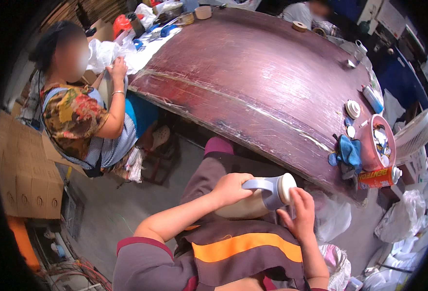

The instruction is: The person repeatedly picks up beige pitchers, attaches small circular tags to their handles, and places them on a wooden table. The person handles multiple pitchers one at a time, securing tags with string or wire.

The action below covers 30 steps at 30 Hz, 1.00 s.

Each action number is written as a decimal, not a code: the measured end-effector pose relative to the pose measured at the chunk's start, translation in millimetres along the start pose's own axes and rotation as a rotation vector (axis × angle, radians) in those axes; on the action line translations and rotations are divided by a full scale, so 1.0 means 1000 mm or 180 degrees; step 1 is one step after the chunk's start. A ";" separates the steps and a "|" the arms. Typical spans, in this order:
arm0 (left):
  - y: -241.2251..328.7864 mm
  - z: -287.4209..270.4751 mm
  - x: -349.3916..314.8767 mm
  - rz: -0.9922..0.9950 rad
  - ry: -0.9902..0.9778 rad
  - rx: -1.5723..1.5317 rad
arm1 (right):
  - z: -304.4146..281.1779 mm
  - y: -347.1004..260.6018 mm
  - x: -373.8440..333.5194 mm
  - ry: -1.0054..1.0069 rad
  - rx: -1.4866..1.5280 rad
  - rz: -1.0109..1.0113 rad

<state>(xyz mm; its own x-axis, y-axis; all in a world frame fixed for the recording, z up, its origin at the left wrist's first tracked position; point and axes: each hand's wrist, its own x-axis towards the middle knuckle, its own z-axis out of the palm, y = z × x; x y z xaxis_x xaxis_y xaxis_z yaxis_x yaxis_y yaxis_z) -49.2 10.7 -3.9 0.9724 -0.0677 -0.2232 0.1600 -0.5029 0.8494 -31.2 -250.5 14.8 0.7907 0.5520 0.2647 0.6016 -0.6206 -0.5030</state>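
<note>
A cream vacuum jug (245, 209) lies tilted over my lap, with a grey-blue collar and handle and a pale round lid (286, 188). My left hand (231, 189) is closed around the upper part of the handle. At the lid end, my right hand (300, 208) has its bent fingers against the lid's edge and its thumb beside the collar. Part of the jug's body is hidden behind my left hand and forearm. The jug is held just in front of the large dark red table (243, 63).
Along the table's right side stand a pink basin (375, 140) of small parts, a blue cloth (349, 150) and an orange-red spray can (380, 178). A co-worker (85, 106) sits at the left, near cardboard boxes (27, 169). White plastic bags (402, 216) lie at the right.
</note>
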 end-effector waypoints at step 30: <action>-0.042 -0.020 0.043 0.0643 -0.0654 -0.1751 | 0.020 -0.081 0.068 -0.0403 0.0294 -0.2973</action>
<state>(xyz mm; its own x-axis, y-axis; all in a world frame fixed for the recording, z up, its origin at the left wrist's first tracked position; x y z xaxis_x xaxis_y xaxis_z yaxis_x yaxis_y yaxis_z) -10.3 46.5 -39.3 0.9489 -0.3071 -0.0733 0.0934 0.0512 0.9943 -28.3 -151.5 56.7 -0.0276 0.8629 0.5046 0.9693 0.1464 -0.1974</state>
